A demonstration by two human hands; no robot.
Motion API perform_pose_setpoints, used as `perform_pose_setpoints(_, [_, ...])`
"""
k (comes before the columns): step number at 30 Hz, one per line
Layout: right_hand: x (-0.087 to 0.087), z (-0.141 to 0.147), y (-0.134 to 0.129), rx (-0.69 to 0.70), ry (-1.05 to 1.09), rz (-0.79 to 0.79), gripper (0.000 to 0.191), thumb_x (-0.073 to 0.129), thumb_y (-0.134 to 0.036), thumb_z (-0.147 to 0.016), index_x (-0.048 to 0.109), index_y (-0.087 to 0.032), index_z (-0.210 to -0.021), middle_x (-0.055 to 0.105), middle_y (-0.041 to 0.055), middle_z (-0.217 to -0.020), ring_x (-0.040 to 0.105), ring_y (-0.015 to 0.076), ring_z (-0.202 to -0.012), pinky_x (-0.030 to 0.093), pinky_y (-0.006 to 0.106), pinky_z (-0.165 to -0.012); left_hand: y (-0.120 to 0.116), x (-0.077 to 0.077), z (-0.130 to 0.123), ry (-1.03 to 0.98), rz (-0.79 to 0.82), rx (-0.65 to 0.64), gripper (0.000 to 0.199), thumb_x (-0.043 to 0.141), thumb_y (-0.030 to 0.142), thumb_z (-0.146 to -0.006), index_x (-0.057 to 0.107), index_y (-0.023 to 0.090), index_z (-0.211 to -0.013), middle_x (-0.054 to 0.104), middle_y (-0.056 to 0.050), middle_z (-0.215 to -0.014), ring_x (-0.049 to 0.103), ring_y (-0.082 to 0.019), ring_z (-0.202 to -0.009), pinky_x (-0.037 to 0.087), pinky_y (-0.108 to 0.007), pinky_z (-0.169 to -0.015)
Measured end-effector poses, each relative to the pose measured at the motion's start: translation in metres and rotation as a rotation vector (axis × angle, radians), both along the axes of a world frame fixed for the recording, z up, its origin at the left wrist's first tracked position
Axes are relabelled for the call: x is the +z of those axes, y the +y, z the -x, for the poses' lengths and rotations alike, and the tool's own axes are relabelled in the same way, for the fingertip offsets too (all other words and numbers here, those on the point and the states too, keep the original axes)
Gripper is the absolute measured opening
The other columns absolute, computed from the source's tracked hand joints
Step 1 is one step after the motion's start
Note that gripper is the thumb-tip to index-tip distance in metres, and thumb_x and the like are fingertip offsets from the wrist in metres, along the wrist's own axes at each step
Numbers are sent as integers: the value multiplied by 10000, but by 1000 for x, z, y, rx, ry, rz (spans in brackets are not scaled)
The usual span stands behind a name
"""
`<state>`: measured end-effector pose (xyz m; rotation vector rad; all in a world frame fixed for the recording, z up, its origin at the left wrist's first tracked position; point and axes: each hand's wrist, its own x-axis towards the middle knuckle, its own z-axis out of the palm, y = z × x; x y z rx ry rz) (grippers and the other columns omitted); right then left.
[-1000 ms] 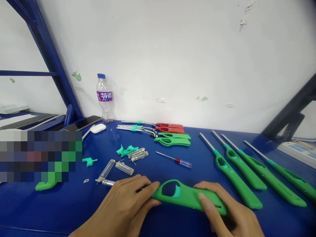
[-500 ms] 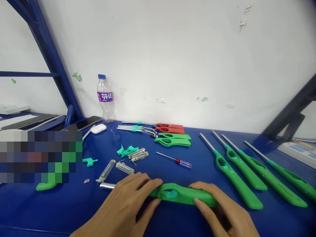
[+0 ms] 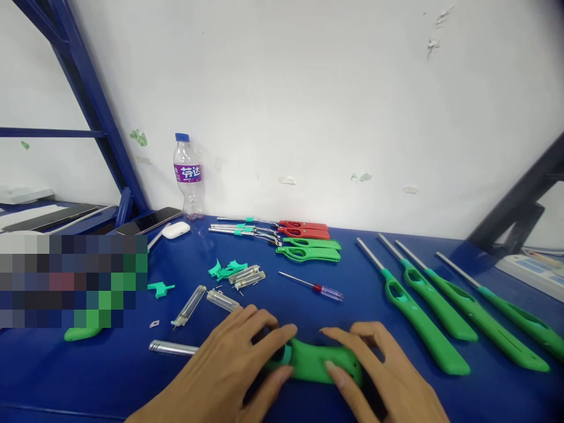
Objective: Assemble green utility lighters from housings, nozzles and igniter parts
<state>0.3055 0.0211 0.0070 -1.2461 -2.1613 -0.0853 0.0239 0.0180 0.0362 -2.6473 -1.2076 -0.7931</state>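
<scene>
A green long-nosed gas lighter [image 3: 315, 359] lies crosswise near the front of the blue table. My left hand [image 3: 240, 358] is closed around its front part by the teal trigger, hiding much of that area. The metal tube [image 3: 171, 348] sticks out to the left from under this hand. My right hand [image 3: 379, 364] curls about the rear of the handle, its thumb on the upper face and its fingertips along the far edge. Just beyond my left hand lie several clear fuel tanks [image 3: 222, 300] and teal trigger pieces [image 3: 227, 269].
A purple-handled screwdriver [image 3: 328, 292] lies mid-table. Green lighters [image 3: 434, 320] lie at the right. Red handle shells [image 3: 304, 229], green shells [image 3: 308, 254] and metal tubes [image 3: 231, 228] lie by the wall. A bottle [image 3: 188, 176], phone [image 3: 150, 220] and white case [image 3: 176, 230] stand back left. A blurred block covers the left.
The lighter has shifted left and rolled a little, so more of its tube shows and the trigger opening is mostly covered. My right hand has moved left along the handle.
</scene>
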Motion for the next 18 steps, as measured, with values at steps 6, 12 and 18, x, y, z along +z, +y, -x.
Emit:
perform_pose_setpoints(6, [1,-1,-2,-75,116,-15,258,551,-422,-1130,754,-341,-1267,733,66,-1197,842,148,-910,635,126,-625,34,7,38,100,-118,223,529,353,-27,-1000,751,205,-1260,753,-104,-1110,661,-294,-958,625,-459,-830])
perform_pose_setpoints(12, [2,-1,-6,-107,161,-5,270,545,-413,-1129,784,-312,-1205,751,76,-1193,837,159,-917,653,148,-698,49,4,63,110,49,266,559,385,-2,-1010,756,271,-1327,666,-101,-1154,560,-275,-950,504,-302,-624])
perform_pose_setpoints(18, [3,0,-5,-101,150,-1,249,562,-404,-1122,781,-315,-1200,763,64,-1198,839,153,-901,650,143,-699,49,-1,63,139,38,227,634,395,-100,-891,823,257,-1193,675,-97,-1127,567,-253,-937,442,-287,-599])
